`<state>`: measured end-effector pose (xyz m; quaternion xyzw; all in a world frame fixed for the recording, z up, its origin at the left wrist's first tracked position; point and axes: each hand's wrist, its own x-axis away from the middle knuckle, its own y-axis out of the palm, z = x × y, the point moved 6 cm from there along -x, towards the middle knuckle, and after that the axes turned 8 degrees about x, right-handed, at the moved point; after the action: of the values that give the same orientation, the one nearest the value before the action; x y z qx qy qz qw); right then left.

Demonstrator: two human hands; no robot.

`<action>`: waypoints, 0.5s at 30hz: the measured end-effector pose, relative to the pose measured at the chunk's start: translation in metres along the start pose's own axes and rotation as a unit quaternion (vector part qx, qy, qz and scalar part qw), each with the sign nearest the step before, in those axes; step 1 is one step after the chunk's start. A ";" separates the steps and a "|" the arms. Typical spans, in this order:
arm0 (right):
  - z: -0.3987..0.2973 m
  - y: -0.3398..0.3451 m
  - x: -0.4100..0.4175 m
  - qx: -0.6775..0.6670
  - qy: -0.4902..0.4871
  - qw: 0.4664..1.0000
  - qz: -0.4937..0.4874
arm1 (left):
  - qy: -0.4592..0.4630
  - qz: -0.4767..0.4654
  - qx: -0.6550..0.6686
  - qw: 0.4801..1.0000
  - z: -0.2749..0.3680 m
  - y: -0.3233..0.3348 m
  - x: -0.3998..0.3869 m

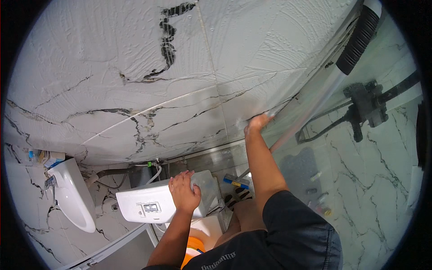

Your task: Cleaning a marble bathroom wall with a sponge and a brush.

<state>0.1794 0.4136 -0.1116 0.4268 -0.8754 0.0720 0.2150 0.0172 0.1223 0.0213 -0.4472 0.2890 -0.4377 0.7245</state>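
Note:
My left hand (184,192) rests palm down on the white toilet cistern (135,204), over its lid near the flush button (150,207). My right hand (257,124) reaches forward to the wet marble-patterned tile wall (189,111), close to where it meets the glass panel (337,135). Its fingers are blurred and partly hidden, so whether they hold anything is unclear. Beside my right forearm slants a pole (308,113) with a black ribbed grip (359,38). A blue and yellow bristled brush head (236,181) is low down by my feet.
A white washbasin (72,199) with a metal tap (50,185) is at left. Below the cistern stands an orange bucket (193,248). A hose and valve (155,168) run along the wall base. Black shower fittings (366,104) show at right. White foam streaks the upper wall.

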 end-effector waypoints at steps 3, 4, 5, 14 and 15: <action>0.035 -0.010 0.038 -0.032 0.195 0.977 -0.075 | -0.010 0.005 -0.002 1.000 -0.008 -0.003 0.002; 0.044 -0.016 0.036 -0.026 0.166 0.980 -0.105 | -0.014 0.002 0.010 1.000 -0.006 0.000 -0.001; 0.059 -0.022 0.032 -0.020 0.137 0.981 -0.136 | -0.019 -0.002 0.020 1.000 -0.003 0.004 -0.004; 0.060 -0.168 0.112 0.260 0.123 0.789 -0.543 | 0.123 -0.071 0.484 0.863 0.202 0.040 -0.075; 0.058 -0.185 0.106 0.267 0.132 0.786 -0.541 | 0.105 -0.121 0.482 0.861 0.214 0.053 -0.084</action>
<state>0.2476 0.2043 -0.1278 0.8575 -0.4098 0.2298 0.2095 0.1731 0.2932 0.0688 -0.0252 0.0602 -0.6512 0.7561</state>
